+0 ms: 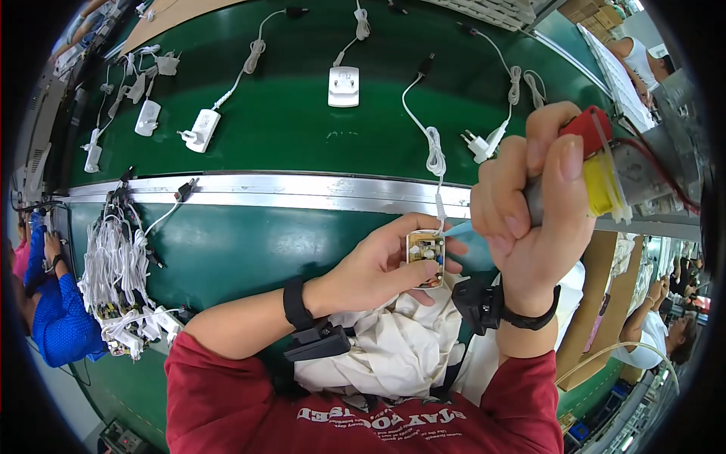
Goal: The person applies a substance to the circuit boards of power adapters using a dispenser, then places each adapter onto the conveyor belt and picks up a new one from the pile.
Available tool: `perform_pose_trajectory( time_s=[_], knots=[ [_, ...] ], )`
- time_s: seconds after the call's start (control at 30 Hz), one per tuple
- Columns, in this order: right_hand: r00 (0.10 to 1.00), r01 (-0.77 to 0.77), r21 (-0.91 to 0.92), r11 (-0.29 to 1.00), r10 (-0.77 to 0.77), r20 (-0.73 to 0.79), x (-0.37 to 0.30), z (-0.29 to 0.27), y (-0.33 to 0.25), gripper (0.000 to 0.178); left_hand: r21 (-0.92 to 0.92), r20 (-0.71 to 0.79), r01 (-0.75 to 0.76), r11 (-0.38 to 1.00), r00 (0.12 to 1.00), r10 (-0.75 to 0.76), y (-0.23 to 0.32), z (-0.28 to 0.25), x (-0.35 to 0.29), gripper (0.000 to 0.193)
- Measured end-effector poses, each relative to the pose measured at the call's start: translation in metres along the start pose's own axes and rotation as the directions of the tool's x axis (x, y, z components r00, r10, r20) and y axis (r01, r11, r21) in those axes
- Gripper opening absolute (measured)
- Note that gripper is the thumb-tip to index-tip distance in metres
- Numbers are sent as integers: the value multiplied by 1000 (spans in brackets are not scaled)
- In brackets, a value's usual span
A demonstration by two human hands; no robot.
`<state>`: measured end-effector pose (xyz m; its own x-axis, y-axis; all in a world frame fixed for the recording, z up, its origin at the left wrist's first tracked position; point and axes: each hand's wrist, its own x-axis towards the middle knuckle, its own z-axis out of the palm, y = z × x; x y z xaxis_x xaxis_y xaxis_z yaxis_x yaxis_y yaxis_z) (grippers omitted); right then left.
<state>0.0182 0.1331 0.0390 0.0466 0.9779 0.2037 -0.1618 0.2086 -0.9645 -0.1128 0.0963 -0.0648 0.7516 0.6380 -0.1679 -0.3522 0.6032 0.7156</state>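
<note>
My left hand (367,265) is closed round an opened white power adapter (424,248), its circuit board with small parts facing up and the thumb over its lower part. A white cable runs from the adapter's top edge toward the conveyor. In my right hand (533,212) is a dispensing gun (603,185) with a grey barrel, yellow band, red switch and thin wires. Its pale blue tapered nozzle (467,230) points at the adapter's upper right corner; whether the tip touches it I cannot tell. White cloth (386,344) lies across my lap.
Beyond a metal rail (287,188), a green conveyor (287,129) carries several white adapters (345,86) with coiled cables. A bundle of white cables (113,257) with boards lies at my left. A cardboard box (597,303) stands at the right. Other people (57,314) sit on both sides.
</note>
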Motion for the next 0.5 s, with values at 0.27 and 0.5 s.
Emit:
perform_pose_trajectory(
  time_s=[0.27, 0.5],
  knots=[
    [998, -4, -31, 1000, 6, 63, 2, -4, 0, 31, -21, 1, -1, 1000, 1000, 1, -2, -2, 0, 43],
    [993, -34, -10, 999, 35, 115, -3, -2, -1, 33, -75, -114, 23, 997, 993, -32, 3, -18, 3, 39]
  ],
)
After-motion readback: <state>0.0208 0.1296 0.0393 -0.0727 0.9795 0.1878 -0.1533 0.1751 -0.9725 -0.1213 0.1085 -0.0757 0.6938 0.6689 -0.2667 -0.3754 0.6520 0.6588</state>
